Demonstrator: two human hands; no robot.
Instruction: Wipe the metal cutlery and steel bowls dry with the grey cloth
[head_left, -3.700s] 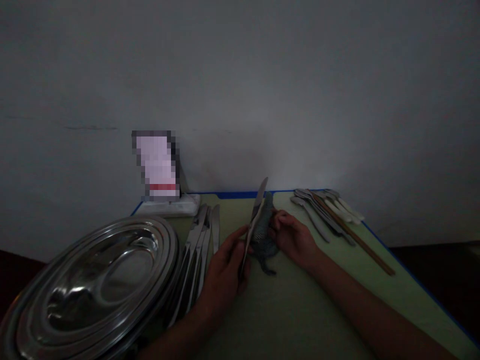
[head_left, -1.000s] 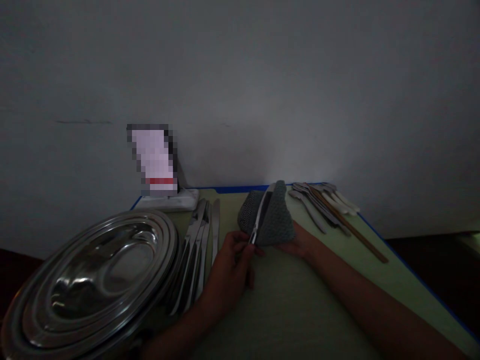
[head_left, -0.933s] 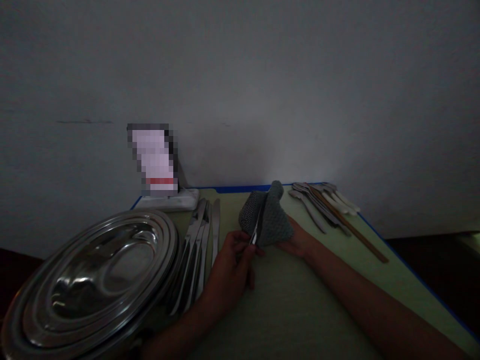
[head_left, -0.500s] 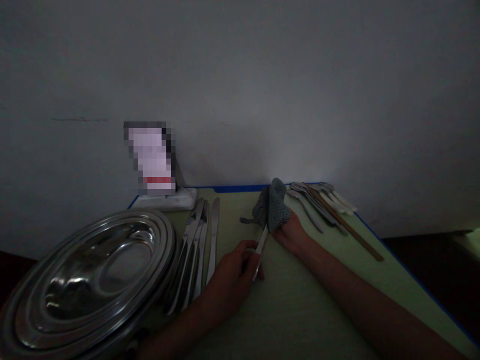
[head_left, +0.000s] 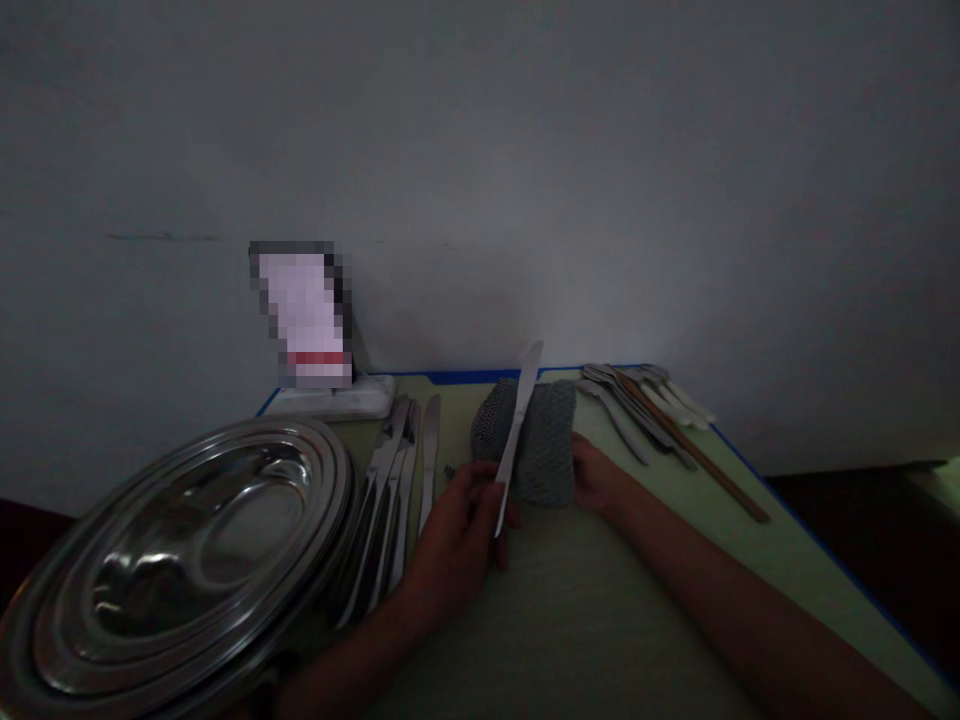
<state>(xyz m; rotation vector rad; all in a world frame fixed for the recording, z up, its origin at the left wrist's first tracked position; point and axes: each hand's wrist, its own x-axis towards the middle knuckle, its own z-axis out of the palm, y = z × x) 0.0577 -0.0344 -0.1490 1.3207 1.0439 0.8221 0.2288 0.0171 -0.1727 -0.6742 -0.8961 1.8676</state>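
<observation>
My left hand [head_left: 469,520] grips a table knife [head_left: 521,425] by its handle, with the blade slanting up and away. Just behind the knife, my right hand [head_left: 592,472] is closed on a grey cloth [head_left: 547,445], which hangs open in folds; most of the right fingers are hidden behind it. The blade passes in front of the cloth and its tip stands clear above it. Left of my left hand, several knives [head_left: 386,480] lie in a bunch, and a single knife [head_left: 430,455] lies beside them.
Stacked oval metal trays [head_left: 330,500] fill the table's left side. Behind them a blurred phone [head_left: 307,310] leans on a white stand [head_left: 330,400]. Spoons [head_left: 619,405], brown chopsticks [head_left: 690,445] and white-handled cutlery [head_left: 675,400] lie at the right. A grey wall [head_left: 480,180] rises behind the table.
The cloth, wrapped around the blade before, has opened and dropped to behind the knife, baring the blade. My left hand has shifted slightly left with the knife.
</observation>
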